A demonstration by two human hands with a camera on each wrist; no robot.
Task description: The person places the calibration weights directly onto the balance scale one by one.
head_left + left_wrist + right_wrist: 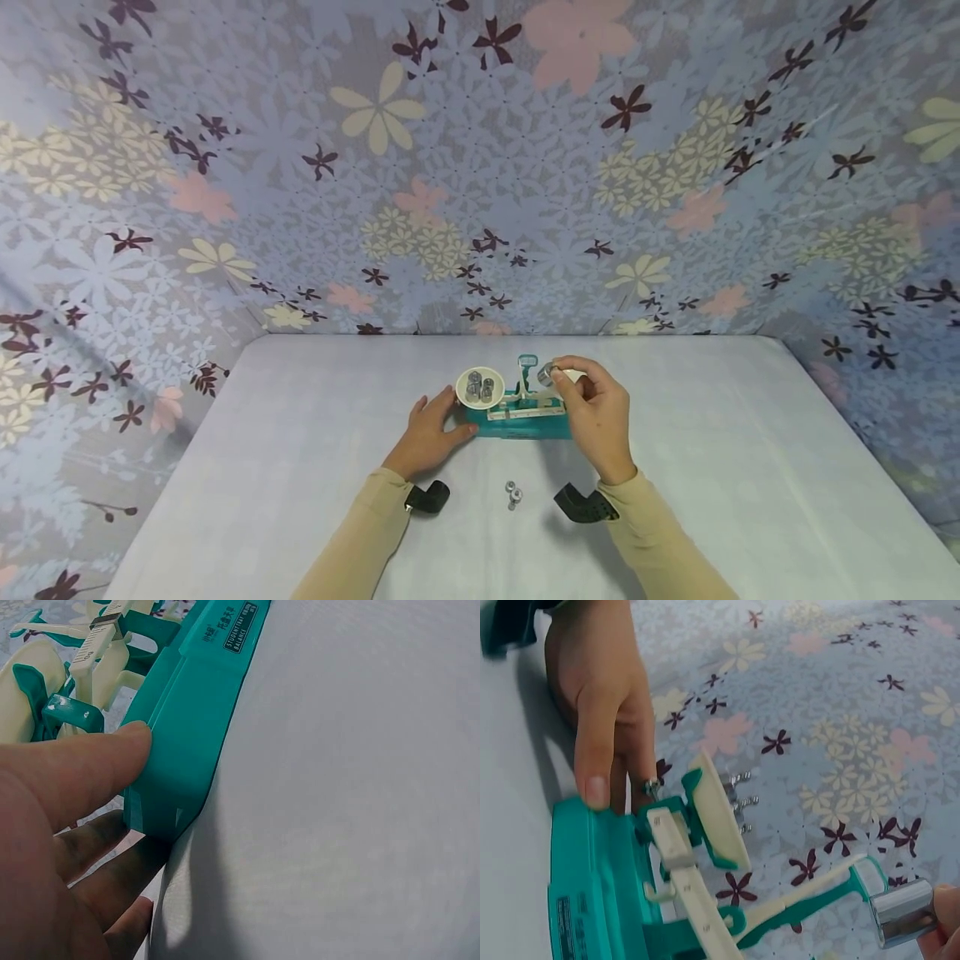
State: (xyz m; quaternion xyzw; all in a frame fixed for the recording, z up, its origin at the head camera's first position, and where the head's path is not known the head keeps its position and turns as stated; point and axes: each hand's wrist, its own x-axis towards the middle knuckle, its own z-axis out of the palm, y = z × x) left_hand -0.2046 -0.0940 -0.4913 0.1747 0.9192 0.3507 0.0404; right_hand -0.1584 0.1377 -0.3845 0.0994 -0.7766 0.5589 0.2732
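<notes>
A teal and cream balance scale [525,428] stands on the table. My left hand [429,437] holds the left end of its base, thumb on the front side and fingers round the end, as the left wrist view shows. Several metal weights [474,387] stand in the cream left pan [481,407]. Between thumb and fingertips my right hand [606,417] pinches a shiny metal cylinder weight [903,913], raised near the pointer frame [528,361]. That hand mostly hides the right pan [572,377].
A few small metal weights [515,495] lie on the white tabletop [337,400] in front of the scale, between the forearms. Flower-patterned cloth [480,208] rises behind the table and at both sides. A black wrist mount [429,497] sticks out from each sleeve.
</notes>
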